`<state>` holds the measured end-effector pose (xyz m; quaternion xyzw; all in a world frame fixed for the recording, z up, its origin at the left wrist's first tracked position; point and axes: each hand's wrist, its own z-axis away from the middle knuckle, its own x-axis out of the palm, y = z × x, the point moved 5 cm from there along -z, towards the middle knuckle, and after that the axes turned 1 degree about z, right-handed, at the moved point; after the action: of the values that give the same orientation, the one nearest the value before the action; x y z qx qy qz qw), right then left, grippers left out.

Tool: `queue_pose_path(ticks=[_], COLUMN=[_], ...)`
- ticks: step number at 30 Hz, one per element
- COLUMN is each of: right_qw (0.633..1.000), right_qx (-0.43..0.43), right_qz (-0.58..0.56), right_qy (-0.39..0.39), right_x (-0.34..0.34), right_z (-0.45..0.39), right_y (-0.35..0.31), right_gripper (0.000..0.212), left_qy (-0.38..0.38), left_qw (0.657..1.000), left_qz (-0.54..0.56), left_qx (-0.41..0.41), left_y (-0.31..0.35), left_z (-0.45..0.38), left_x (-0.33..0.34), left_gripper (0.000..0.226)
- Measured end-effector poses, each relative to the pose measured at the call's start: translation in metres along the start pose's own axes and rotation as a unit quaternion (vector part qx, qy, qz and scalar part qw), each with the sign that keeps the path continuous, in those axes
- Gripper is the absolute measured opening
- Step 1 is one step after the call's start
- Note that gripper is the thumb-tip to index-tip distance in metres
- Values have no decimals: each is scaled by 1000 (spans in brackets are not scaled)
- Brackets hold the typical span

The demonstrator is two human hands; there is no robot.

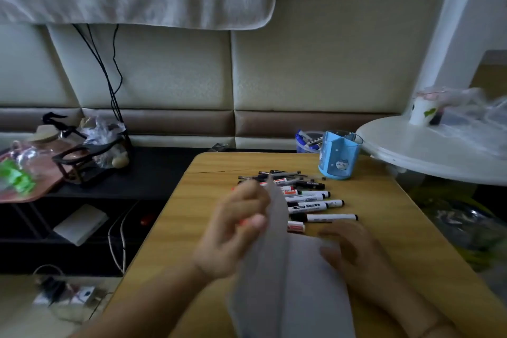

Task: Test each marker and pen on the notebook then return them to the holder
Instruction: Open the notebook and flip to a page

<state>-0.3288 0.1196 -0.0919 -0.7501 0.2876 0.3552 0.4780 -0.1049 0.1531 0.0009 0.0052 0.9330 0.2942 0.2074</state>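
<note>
- Notebook (296,277) sits nearest to me, at the near edge of the wooden table (384,228), open, pages grey and motion-blurred.
- My left hand (233,230) pinches a raised page (275,208) between thumb and curled fingers; the sheet stands up on edge. Something orange-red shows by the thumb, too blurred for me to tell what.
- My right hand (354,252) rests on the right-hand page, fingers loosely bent, pressing down, holding nothing that I can see.
- Markers and pens (310,197) lie loose in a pile on the table just beyond the notebook, mostly white barrels with black caps, a couple with red labels.
- Blue holder (340,155) stands upright at the far end of the table, past the pile, near a white round table (428,151). I can't tell whether anything is in it.
- Left of the table: dark shelf (153,173) with clutter and black cables (109,74).
</note>
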Motion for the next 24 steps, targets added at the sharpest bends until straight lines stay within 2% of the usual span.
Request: queue_pose_path(ticks=[3,5,6,7,9,11,14,15,17,19,20,22,24], right_qw=[995,992,991,991,990,960,936,931,930,922,926,941,956], right_qx=[-63,-102,-117,-115,-52,32,35,27,-28,-54,-67,-108,-171], right_qz=[69,69,64,42,-112,-276,-341,-348,-340,-329,-295,-228,-156], right_qy=[-23,11,35,51,62,27,-83,-111,-139,-197,-224,-226,-181], right_x=[6,7,5,2,-6,-6,0,1,3,16,25,37,42], right_z=[1,1,2,3,4,4,4,5,4,7,8,16,23], right_y=[-4,-2,-6,-9,-11,0,7,0,-24,-55,-67,-88,-99], right_gripper=[33,33,29,23,19,29,57,59,54,64,66,68,70], left_qy=[-78,-151,-183,-212,-254,-218,-106,-86,-37,31,51,44,-2], left_qw=[991,963,945,925,893,897,927,932,943,947,943,921,893], left_qz=[-18,-57,-77,-101,-169,-224,-185,-184,-175,-100,-51,21,19], left_qx=[-108,-215,-262,-298,-332,-313,-308,-301,-281,-304,-324,-386,-450], left_y=[-22,-39,-46,-52,-60,-62,-61,-60,-58,-55,-54,-58,-64], left_z=[17,37,48,60,80,85,78,74,64,53,48,44,46], left_x=[-55,-77,-82,-85,-82,-79,-79,-79,-79,-82,-82,-78,-69], left_gripper=[41,28,29,33,49,55,52,49,34,29,33,41,34])
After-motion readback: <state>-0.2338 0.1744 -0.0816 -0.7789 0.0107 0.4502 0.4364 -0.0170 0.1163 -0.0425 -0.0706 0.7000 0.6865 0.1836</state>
